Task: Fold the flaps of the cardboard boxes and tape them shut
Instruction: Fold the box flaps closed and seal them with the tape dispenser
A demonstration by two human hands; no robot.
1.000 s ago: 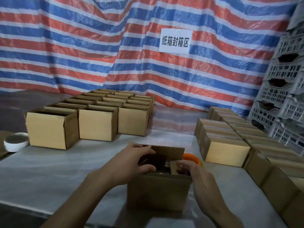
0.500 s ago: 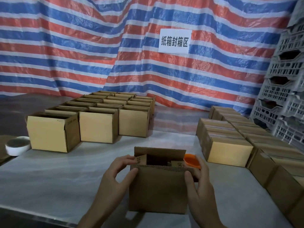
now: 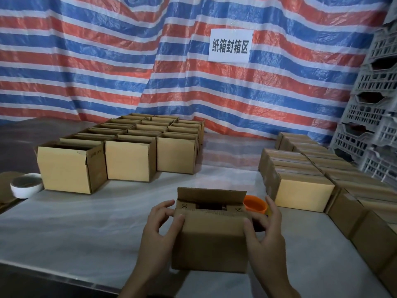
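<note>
A small brown cardboard box (image 3: 211, 241) stands at the table's near edge, its two short side flaps folded in, its far flap standing up and its near flap bent partly inward. My left hand (image 3: 160, 229) grips the box's left top corner, thumb on the near flap. My right hand (image 3: 265, 231) grips the right top corner the same way. An orange tape dispenser (image 3: 255, 204) lies just behind the box on the right, partly hidden.
A block of several open-topped boxes (image 3: 129, 160) fills the table's far left. Rows of closed boxes (image 3: 305, 190) run along the right side. A white tape roll (image 3: 25, 186) lies at the left edge. Grey plastic crates (image 3: 373, 117) are stacked at the right; a striped tarp hangs behind.
My hands left the inside of the box, where they pushed the side flaps in, and moved to its top corners. The near flap has tipped inward.
</note>
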